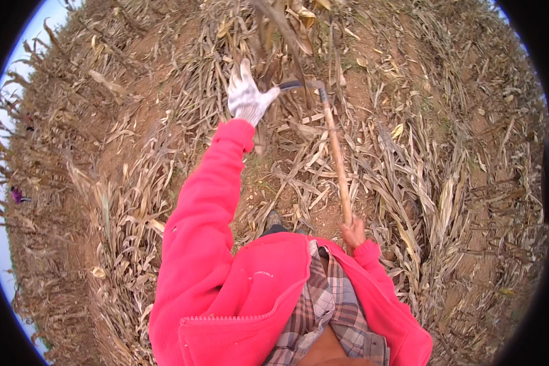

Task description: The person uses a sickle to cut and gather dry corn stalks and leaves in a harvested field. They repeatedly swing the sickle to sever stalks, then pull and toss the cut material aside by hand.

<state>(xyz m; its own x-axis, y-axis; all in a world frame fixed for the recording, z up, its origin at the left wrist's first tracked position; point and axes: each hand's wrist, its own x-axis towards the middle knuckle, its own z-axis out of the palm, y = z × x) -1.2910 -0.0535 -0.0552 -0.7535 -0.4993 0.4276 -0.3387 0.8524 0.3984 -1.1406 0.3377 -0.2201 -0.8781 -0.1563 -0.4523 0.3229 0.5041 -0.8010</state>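
My left hand, in a whitish knitted glove, reaches forward with its fingers spread and nothing plainly held in it. Just ahead of it and to its right are dry corn stalks, partly blurred. My bare right hand is closed around the wooden handle of a long-handled sickle, low down near my body. The sickle's curved dark blade points left from the handle's top, behind a hanging dry leaf, its tip close to my left thumb.
Cut corn stalks lie heaped beyond my left hand. Dry leaves cover the soil to the right. Standing dry corn lines the left side, where a distant person is visible. My shoe rests among stubble and husks.
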